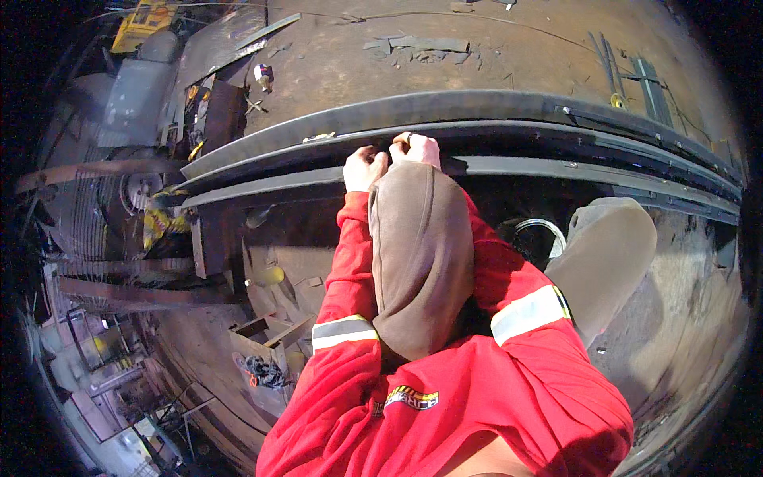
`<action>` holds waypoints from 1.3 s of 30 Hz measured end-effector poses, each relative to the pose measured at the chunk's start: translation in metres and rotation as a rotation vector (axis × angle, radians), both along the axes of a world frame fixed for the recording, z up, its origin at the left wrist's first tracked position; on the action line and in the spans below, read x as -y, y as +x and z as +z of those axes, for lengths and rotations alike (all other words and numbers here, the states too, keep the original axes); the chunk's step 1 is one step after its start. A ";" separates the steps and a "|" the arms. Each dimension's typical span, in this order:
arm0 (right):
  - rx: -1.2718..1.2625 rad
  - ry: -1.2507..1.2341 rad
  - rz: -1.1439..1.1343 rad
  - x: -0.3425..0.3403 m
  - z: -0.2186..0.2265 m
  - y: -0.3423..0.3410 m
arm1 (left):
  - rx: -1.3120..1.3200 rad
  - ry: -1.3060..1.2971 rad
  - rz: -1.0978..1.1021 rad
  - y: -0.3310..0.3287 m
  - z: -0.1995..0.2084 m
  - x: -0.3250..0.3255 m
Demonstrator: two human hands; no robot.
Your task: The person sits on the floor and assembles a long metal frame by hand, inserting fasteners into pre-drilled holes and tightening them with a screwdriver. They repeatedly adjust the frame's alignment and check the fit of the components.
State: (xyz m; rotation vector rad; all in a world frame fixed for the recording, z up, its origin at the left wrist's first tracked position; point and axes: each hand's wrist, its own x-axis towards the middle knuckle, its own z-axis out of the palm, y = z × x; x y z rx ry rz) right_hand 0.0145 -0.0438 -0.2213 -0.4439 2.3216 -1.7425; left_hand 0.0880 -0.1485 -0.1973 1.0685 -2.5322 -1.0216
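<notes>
Long dark steel beams [524, 165] run across in front of me, side by side, with a shadowed gap between them. Over that gap my two hands are close together, just past my bent knee. My left hand [366, 168] is closed, its fingers curled toward the thumb; whatever it may hold is hidden. Beside it, my right hand [416, 149] is closed too, with a small dark spot at its fingers that I cannot make out. The trousered knee [421, 238] stands between my red sleeves and covers part of the right forearm.
A small bottle [263, 77] and scrap pieces [429, 44] lie on the brown surface beyond the beams. At lower left is a wooden box [266, 332] with dark coiled cord near it. A pale wire loop [542, 226] lies beside my other knee [608, 246].
</notes>
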 end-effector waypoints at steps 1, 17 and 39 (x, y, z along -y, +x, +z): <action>0.000 -0.001 0.004 0.001 0.002 0.001 | 0.037 0.006 -0.067 -0.003 -0.003 0.005; -0.015 -0.013 0.021 0.001 0.000 0.001 | 0.092 -0.144 -0.040 -0.013 -0.007 0.011; -0.073 0.499 0.951 0.021 0.042 -0.086 | -0.167 0.015 0.082 -0.001 -0.013 0.000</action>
